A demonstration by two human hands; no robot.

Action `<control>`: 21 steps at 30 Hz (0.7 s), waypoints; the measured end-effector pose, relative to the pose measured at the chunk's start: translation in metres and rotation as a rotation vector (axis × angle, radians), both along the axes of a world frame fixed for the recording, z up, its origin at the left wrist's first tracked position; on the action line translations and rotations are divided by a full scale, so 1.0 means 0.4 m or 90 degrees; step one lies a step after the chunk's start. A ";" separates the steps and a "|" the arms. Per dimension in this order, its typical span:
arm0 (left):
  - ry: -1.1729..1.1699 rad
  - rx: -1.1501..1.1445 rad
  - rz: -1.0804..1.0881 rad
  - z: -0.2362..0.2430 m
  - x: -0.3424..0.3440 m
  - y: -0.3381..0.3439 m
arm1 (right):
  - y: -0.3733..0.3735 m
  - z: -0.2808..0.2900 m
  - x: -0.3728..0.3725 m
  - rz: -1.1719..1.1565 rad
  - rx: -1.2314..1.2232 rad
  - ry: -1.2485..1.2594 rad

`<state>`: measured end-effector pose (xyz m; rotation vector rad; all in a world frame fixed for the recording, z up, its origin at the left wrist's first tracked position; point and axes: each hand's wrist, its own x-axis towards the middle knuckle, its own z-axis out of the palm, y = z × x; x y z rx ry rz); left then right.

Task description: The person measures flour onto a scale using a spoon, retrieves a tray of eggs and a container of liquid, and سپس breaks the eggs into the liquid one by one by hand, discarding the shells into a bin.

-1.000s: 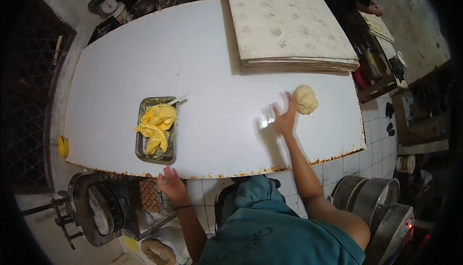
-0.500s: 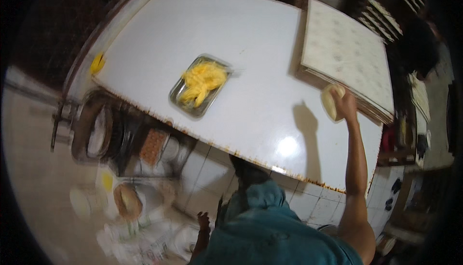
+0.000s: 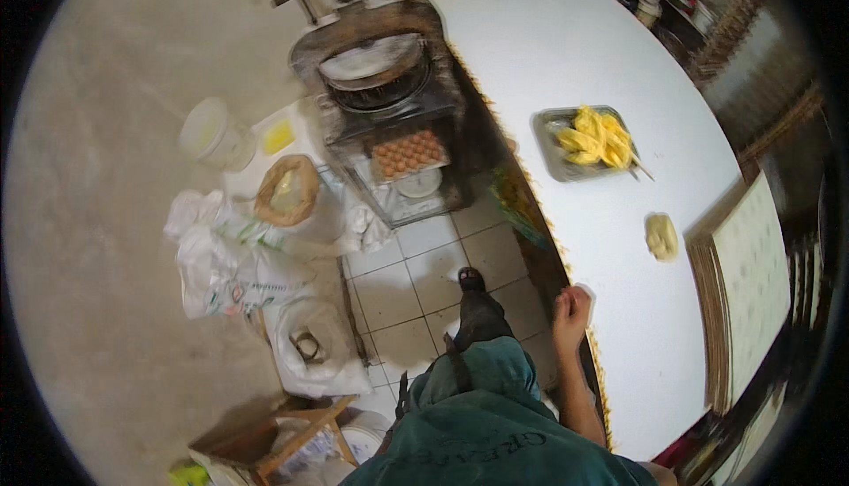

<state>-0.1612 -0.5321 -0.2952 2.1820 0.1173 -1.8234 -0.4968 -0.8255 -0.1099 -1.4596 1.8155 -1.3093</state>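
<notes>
My right hand (image 3: 573,309) hangs at the near edge of the white table (image 3: 504,26), its fingers curled in with nothing visible in them. A pale lump of dough (image 3: 661,237) rests on the tabletop beyond it, apart from the hand. Beside the dough leans or stands a stack of thin boards (image 3: 752,283), its pale top marked with rows of faint spots. Farther up the table, a shallow metal tray (image 3: 550,123) holds a crumpled yellow mass (image 3: 597,137), with a thin handle sticking out. My left hand is out of the picture.
Left of the aisle stands a dark machine (image 3: 371,53) with a tray of eggs (image 3: 411,155) on its lower shelf. White sacks (image 3: 239,265), an open brown bag (image 3: 287,190) and a white bucket (image 3: 212,137) line the wall. A wooden crate (image 3: 265,442) sits lower left.
My right hand has let go of the dough, which lies on the table, and has drawn back to the table's edge. The view has swung left, and my left hand has left it.
</notes>
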 end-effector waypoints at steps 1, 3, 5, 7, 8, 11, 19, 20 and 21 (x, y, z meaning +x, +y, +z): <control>0.010 0.004 0.014 -0.002 -0.006 0.003 | 0.023 -0.010 0.053 0.105 -0.011 0.017; 0.034 0.013 0.038 -0.023 0.000 -0.012 | 0.022 0.005 0.159 0.236 0.044 -0.086; 0.056 0.028 0.065 -0.044 0.033 -0.054 | -0.031 0.003 0.232 0.262 0.069 -0.123; 0.084 0.062 0.101 -0.068 0.084 -0.102 | -0.129 -0.033 0.275 0.306 0.115 -0.147; 0.094 0.073 0.123 -0.083 0.126 -0.135 | -0.189 -0.063 0.293 0.326 0.138 -0.157; 0.106 -0.082 0.125 -0.058 0.235 -0.297 | -0.385 -0.180 0.328 0.371 0.222 -0.068; 0.090 -0.294 -0.193 -0.109 0.317 -0.995 | -0.759 -0.739 0.277 0.199 0.834 -0.215; 0.052 -0.355 -0.276 -0.030 0.294 -1.135 | -0.774 -0.808 0.232 0.162 0.836 -0.212; -0.098 -0.564 -0.281 -0.282 0.309 -1.118 | -0.844 -0.799 0.309 0.199 0.804 -0.204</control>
